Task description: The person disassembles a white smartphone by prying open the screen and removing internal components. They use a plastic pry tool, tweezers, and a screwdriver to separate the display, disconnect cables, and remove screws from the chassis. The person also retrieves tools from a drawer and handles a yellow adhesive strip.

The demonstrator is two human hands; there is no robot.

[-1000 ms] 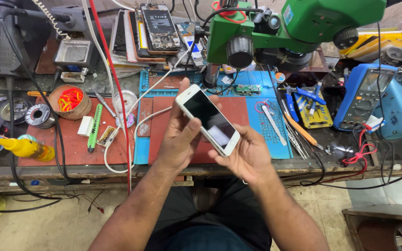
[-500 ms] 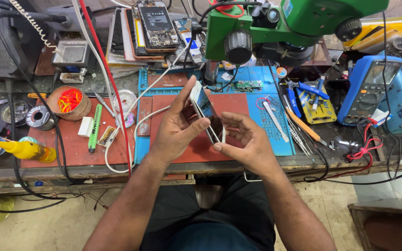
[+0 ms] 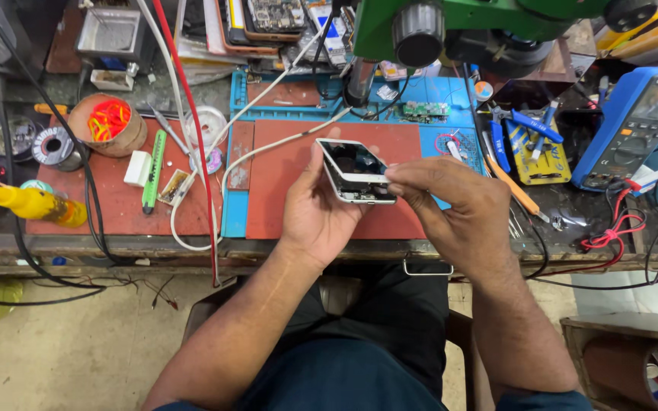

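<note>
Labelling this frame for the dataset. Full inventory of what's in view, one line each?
smartphone: 1, white frame, dark screen, held over the red mat
red mat: 1, red, bench centre
blue work mat: 1, blue, under and behind the red mat
microscope: 1, green with black knob, top centre
multimeter: 1, blue, bench right
squeeze bottle: 1, yellow, bench left edge
round tub of wire bits: 1, brown with red and yellow contents, bench left
white cable: 1, white, looping across the mat
red cable: 1, red, running top to bench edge
left hand: 1, cradles the smartphone from below
right hand: 1, fingertips at the smartphone's right edge
</note>
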